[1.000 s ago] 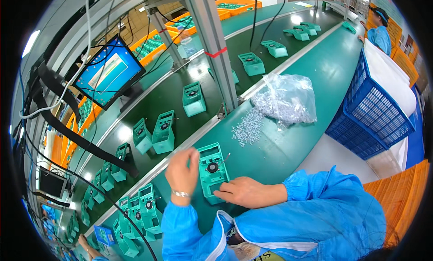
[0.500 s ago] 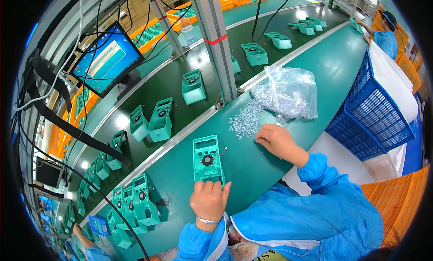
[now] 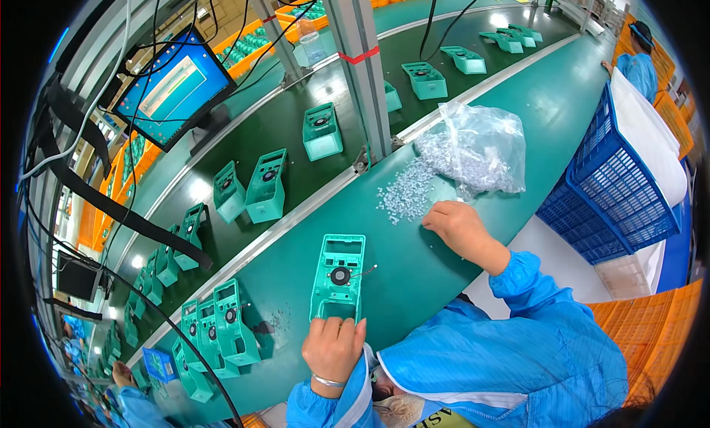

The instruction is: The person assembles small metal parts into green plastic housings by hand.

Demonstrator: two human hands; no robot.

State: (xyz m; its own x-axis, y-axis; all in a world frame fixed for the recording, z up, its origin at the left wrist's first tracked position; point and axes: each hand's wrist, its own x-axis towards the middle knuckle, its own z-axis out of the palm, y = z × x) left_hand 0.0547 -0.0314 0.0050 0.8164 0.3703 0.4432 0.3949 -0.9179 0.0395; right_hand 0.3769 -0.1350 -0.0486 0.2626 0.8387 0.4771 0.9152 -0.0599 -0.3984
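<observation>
My left hand (image 3: 335,348) grips the near end of a green plastic housing (image 3: 329,289), its fingers curled over the edge. A round black fan (image 3: 340,275) sits in the middle of the housing, with a short thin wire sticking out to the right. My right hand (image 3: 460,227) is closed in a pinch just above the bench, beside a loose pile of small pale translucent pieces (image 3: 405,196). Whatever its fingertips hold is hidden. Behind the pile lies a clear plastic bag (image 3: 492,158) holding more of these pieces.
Several similar housings (image 3: 237,328) stand together at the left of the green bench (image 3: 414,280). Others (image 3: 322,132) sit along the dark conveyor beyond a metal rail and post (image 3: 360,65). Blue crates (image 3: 614,176) stand at right. A monitor (image 3: 174,91) and hanging cables are at left.
My left hand has drawn the housing slightly nearer and tilted it. My right hand has stayed nearly in place. At the far right, a co-worker's hand is no longer on a green part.
</observation>
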